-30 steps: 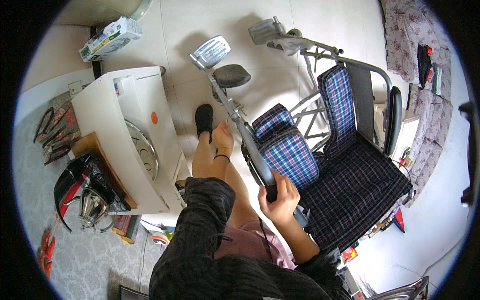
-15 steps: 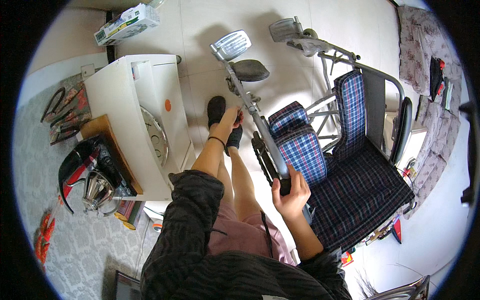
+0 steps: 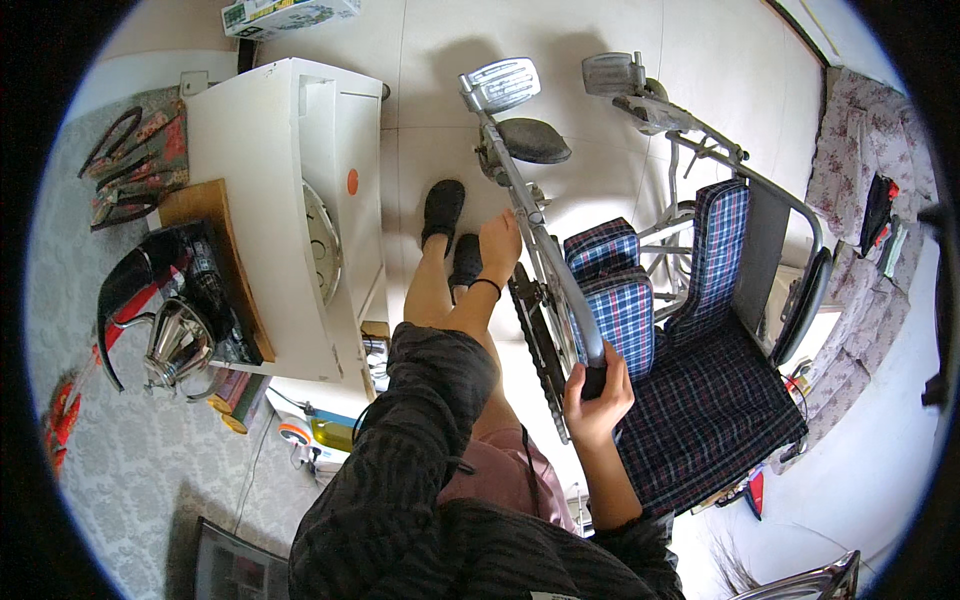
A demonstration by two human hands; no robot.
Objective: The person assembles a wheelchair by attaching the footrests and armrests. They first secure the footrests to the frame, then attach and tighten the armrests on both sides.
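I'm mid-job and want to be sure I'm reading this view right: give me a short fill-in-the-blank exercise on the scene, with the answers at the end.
1. The right hand holds a ____ grip on the wheelchair.
2. A dark band circles the person's ____ wrist.
3. The number of footplates showing on the wheelchair is ____.
4. The person's shorts are coloured ____.

Missing words: black; left; two; pink.

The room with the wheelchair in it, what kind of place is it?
Probably a room in someone's home: a shiny metal kettle, a white cabinet and flower-patterned fabric are around the wheelchair.
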